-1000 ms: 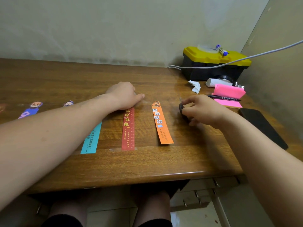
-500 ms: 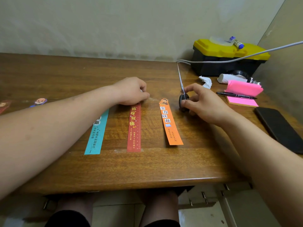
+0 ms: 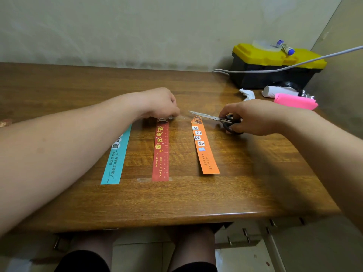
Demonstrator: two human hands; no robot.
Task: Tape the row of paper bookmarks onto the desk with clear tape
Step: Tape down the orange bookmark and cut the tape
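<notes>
Clear tape, faint and glossy, is stretched just above the counter, between the heads of the red bookmark and the orange bookmark, a little back from the counter's middle. Its left end is held at the red bookmark's head by the left hand. The fingers of that hand are curled down and seem to pinch the tape, though the tips are partly hidden. The strip is probably kept taut this way so that it can be cut cleanly.

The scissors are gripped by the right hand, with the fingers curled round the black loops. The thin steel blades are pointed left toward the tape, just over the orange bookmark's head. How far the blades are parted cannot be told.

The teal bookmark is laid beside the other two, all three being long flat paper strips set in a row and running toward the near edge. A short piece of tape is already laid across the red one's foot, so taping its head is judged to be the step in hand.

By the far right corner, a black toolbox with a yellow lid, pink notes and a crumpled tissue are kept out of the way.
</notes>
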